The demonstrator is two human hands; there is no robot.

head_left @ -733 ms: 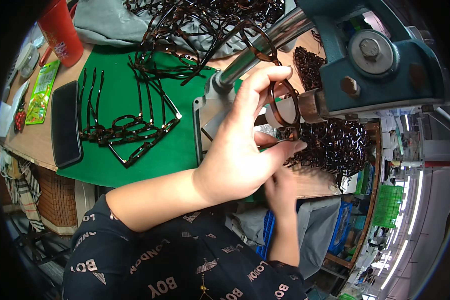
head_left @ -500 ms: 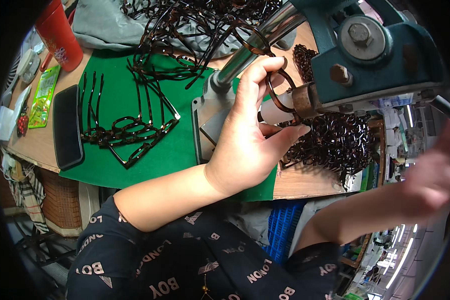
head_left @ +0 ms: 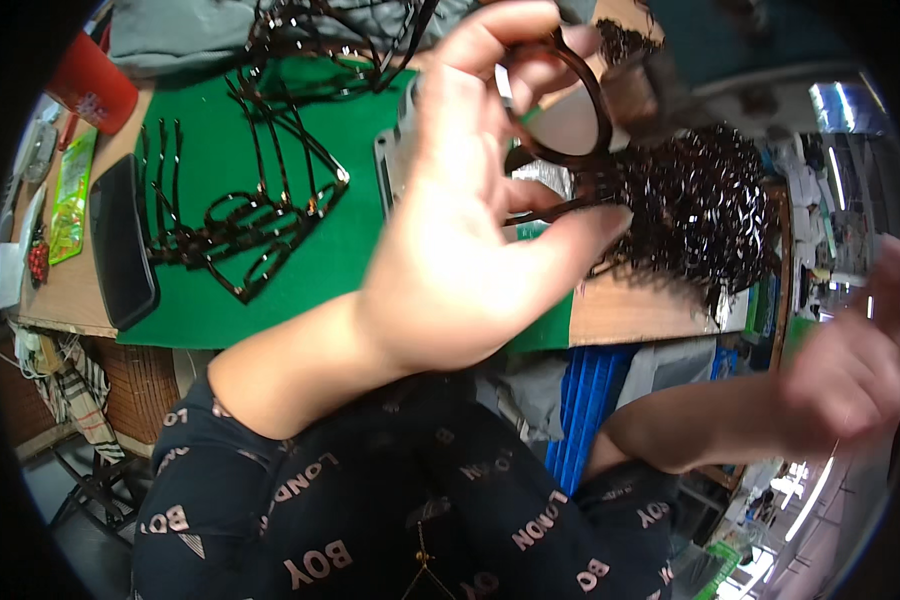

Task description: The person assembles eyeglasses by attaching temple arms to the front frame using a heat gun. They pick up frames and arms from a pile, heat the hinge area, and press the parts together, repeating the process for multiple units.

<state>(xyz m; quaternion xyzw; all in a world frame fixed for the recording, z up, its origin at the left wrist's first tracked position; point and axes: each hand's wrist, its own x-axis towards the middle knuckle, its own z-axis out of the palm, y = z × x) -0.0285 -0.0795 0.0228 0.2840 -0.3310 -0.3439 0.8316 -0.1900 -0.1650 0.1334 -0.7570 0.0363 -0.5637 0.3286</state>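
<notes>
My left hand is raised in the middle, its fingers and thumb closed around a dark brown eyeglass frame. One round rim faces me, and a pale cylinder shows through it. Close behind stands a teal metal press, blurred and partly cut off by the top edge. Out at the right rim, my right hand is smeared by motion. Its fingers look bent, but whether they grip anything cannot be made out.
A large heap of dark eyeglass frames lies right of the press. More frames rest on a green mat, beside a phone. A red cup and a green packet stand farther left.
My left hand has risen and come closer with the eyeglass frame, which now shows larger and more turned. The view has shifted. My right hand stays at the right rim, slightly lower.
</notes>
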